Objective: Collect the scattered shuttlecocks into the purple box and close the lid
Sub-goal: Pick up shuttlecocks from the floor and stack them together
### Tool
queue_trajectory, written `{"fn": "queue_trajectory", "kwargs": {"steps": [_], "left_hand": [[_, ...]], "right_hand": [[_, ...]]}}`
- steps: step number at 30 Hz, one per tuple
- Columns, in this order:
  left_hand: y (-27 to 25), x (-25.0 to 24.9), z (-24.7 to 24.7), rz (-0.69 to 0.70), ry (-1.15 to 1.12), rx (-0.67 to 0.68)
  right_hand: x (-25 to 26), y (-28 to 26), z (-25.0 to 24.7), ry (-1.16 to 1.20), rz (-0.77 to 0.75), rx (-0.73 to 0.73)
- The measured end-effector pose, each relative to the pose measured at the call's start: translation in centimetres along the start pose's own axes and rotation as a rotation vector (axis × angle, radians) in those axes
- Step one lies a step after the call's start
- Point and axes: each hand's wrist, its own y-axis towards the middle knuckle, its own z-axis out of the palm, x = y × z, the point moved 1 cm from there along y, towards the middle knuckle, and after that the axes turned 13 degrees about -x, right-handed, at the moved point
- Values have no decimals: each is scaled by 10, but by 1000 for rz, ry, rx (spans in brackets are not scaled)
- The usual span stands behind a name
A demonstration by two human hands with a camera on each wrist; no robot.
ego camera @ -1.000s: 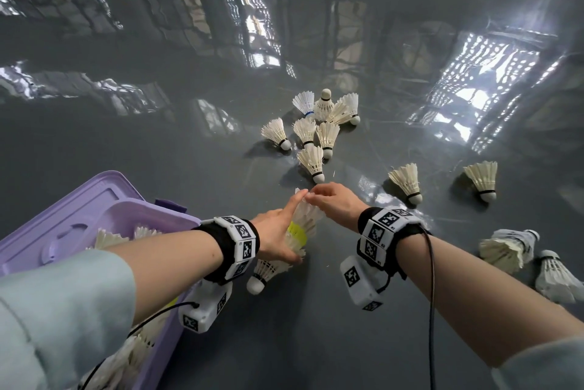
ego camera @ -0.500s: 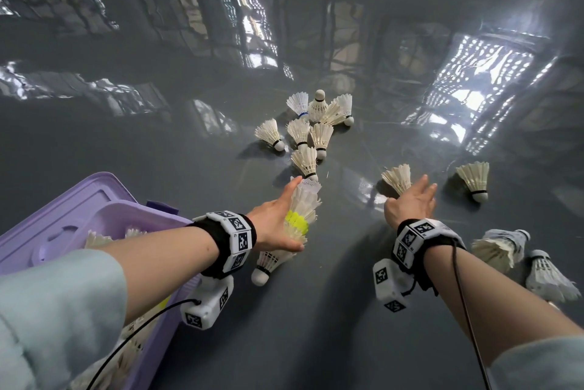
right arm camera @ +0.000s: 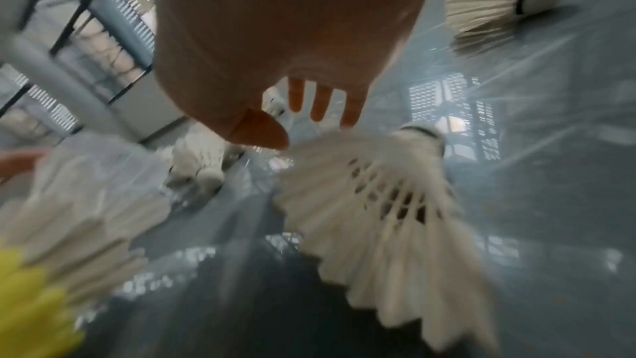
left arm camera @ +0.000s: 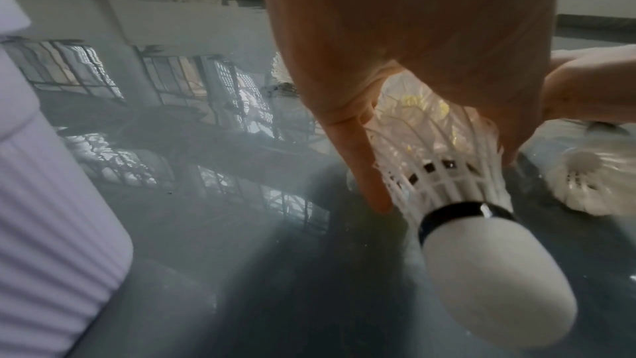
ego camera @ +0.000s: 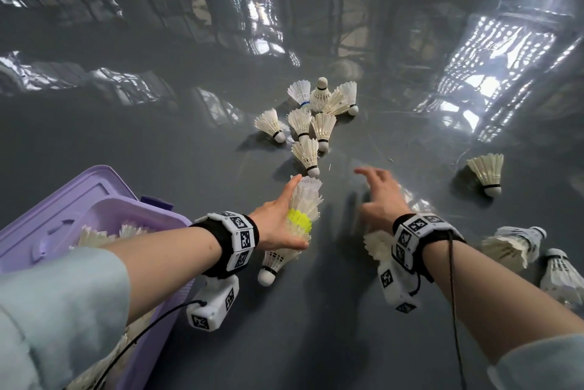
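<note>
My left hand (ego camera: 284,219) grips a nested stack of shuttlecocks (ego camera: 305,206) with one yellow skirt; its white cork (left arm camera: 495,276) points back at me. The open purple box (ego camera: 94,209), with shuttlecocks inside, sits just left of that arm. My right hand (ego camera: 376,196) hovers to the right of the stack, fingers (right arm camera: 320,105) straight and spread. A white shuttlecock (right arm camera: 378,195) lies blurred under its palm, cork toward the fingertips, feathers (ego camera: 376,245) showing below the wrist. I cannot tell whether the hand holds it.
Several loose shuttlecocks (ego camera: 313,124) lie clustered on the glossy grey floor ahead of both hands. One shuttlecock (ego camera: 486,173) lies alone at the right, and two more (ego camera: 512,247) rest beside my right forearm. The box's ribbed wall (left arm camera: 51,200) stands close to my left hand.
My right hand left the stack, went right to a lone shuttlecock, and has come back left with that shuttlecock under its palm. The left hand has barely moved.
</note>
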Motion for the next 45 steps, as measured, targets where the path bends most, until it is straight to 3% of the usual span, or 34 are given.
{"fn": "queue_trajectory", "kwargs": {"steps": [3, 7, 13, 16, 21, 25, 28, 32, 34, 39, 42, 45], "left_hand": [[-3, 3, 0, -4, 28, 19], [-3, 1, 0, 14, 53, 24], [-3, -14, 1, 69, 46, 26], [-7, -22, 2, 110, 44, 31], [-14, -33, 7, 165, 81, 43], [-16, -41, 9, 204, 66, 39], [-17, -41, 8, 212, 59, 36], [-19, -38, 4, 213, 63, 31], [-20, -36, 1, 211, 72, 28], [-24, -31, -8, 227, 101, 14], [-28, -27, -12, 250, 134, 28], [-33, -21, -18, 269, 140, 55]], "right_hand": [[-1, -13, 12, -253, -128, 207], [-15, -23, 0, -369, -171, 120], [-36, -28, -45, -452, 152, -210], [-45, -41, -61, -493, 329, -202], [-55, -59, -70, -591, 493, -100], [-54, -73, -79, -578, 516, -258], [-61, -80, -88, -524, 641, -390], [-69, -86, -90, -260, 818, -382], [-64, -85, -86, -176, 756, -392], [-14, -63, -77, 162, 343, -511], [32, -49, -70, 391, 121, -423], [60, -42, -57, 469, 52, -348]]}}
